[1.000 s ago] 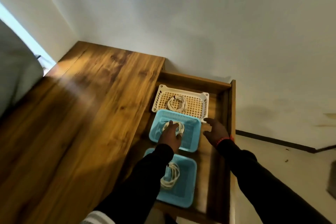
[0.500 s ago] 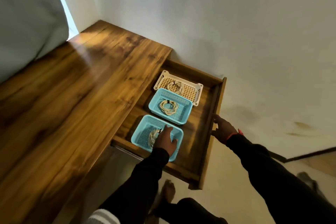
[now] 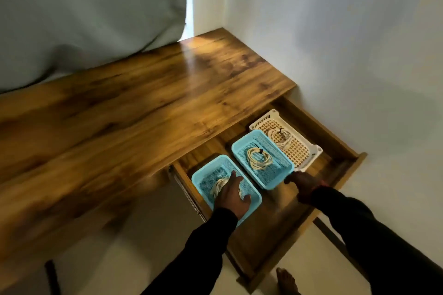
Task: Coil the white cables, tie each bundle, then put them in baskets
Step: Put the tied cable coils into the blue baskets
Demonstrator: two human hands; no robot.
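While the left hand (image 3: 232, 195) lies spread over the coil in the near blue basket (image 3: 203, 176) and the right hand (image 3: 302, 183) touches the middle basket's (image 3: 275, 176) corner, fingers unclear, all three tied cables look stowed.

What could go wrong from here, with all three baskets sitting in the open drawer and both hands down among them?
The left hand lies over the coil in the nearest blue basket; lifting away carelessly might snag it. The right hand touches the corner of the middle blue basket, which sits against the white basket, so a nudge could shift both. The drawer is pulled far out, so leaning on it may strain it.
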